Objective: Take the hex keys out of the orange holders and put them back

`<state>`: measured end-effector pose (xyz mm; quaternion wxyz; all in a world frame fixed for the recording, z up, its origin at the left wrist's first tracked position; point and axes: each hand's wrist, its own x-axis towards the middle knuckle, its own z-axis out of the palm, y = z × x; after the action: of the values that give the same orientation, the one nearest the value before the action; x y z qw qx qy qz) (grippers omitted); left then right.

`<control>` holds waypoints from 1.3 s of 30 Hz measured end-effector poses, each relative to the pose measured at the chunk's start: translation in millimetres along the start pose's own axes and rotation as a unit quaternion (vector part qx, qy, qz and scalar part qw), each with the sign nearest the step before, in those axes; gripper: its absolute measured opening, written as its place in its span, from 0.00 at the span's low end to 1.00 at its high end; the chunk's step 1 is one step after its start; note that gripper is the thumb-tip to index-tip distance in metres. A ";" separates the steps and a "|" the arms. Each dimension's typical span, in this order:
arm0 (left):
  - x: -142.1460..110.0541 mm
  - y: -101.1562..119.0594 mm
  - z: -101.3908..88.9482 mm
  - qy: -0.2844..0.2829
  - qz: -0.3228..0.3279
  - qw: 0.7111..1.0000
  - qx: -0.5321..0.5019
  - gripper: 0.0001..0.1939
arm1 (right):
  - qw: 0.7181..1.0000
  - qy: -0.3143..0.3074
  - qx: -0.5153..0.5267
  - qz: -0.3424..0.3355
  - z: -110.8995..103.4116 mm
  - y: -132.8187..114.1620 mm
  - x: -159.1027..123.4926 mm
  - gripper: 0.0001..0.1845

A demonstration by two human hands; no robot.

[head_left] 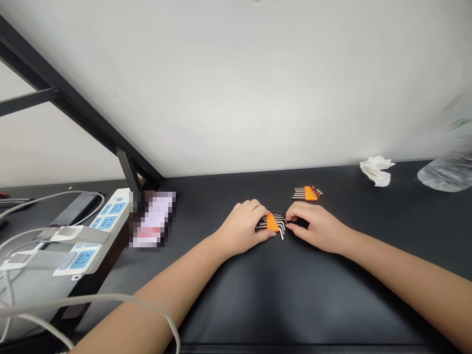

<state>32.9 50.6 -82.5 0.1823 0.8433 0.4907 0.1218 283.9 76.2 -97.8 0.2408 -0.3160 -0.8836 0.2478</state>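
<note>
My left hand (245, 226) is closed around an orange hex key holder (272, 222), thumb on the near side and fingers on the far side. Several L-shaped hex keys (281, 229) stick out of it, their bent ends pointing right. Beside those bent ends is my right hand (313, 226), its thumb and forefinger pinched together at one of the keys; the fingertips hide most of what is between them. A second orange holder (310, 193) with several hex keys lies just behind my right hand.
A crumpled white tissue (376, 170) and a clear plastic bag (446, 173) lie near the wall on the right. Left stand a power strip (105, 223) with chargers and white cables (110, 297), a blurred-out phone-like object (154, 220) and a black metal frame (79, 115).
</note>
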 end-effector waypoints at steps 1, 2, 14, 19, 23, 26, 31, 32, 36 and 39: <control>0.1 0.1 0.2 0.001 0.000 1.000 0.000 0.19 | 1.000 0.003 -0.007 0.000 1.0 0.7 -0.4 0.07; 0.1 0.2 0.4 0.001 -0.001 1.000 0.000 0.18 | 1.000 0.004 -0.011 -0.005 2.0 1.6 -0.8 0.09; 0.6 4.3 -2.0 -0.003 -0.011 1.000 0.001 0.18 | 0.996 -0.004 -0.082 -0.025 3.4 2.5 -3.9 0.14; 1.6 4.5 -1.9 0.004 -0.011 1.000 -0.011 0.18 | 0.996 -0.017 -0.075 -0.043 5.9 3.1 -2.3 0.14; 2.9 6.0 -3.3 0.000 -0.012 0.999 -0.035 0.17 | 0.997 -0.022 -0.067 -0.021 7.0 1.8 1.7 0.12; 3.3 7.3 -4.4 -0.003 -0.013 0.999 -0.041 0.16 | 0.998 -0.014 -0.068 -0.002 8.1 0.5 4.0 0.12; 2.8 6.2 -3.4 -0.001 0.001 0.999 -0.041 0.15 | 0.998 0.002 -0.064 0.023 7.0 0.3 5.3 0.09; 2.7 5.8 -3.0 0.000 0.002 0.999 -0.041 0.15 | 0.998 0.002 -0.062 0.030 5.7 0.1 5.5 0.09; 2.6 5.5 -2.8 0.005 -0.002 0.999 -0.037 0.16 | 0.997 -0.019 -0.055 0.051 -0.1 -0.9 6.7 0.08; 2.9 5.8 -3.4 0.005 -0.002 0.999 -0.034 0.15 | 0.997 -0.037 -0.043 0.049 -2.6 -2.6 6.0 0.08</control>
<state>37.6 51.2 -76.9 0.2084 0.8347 0.4894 0.1424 280.2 79.2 -92.8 0.1822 -0.3596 -0.8850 0.2329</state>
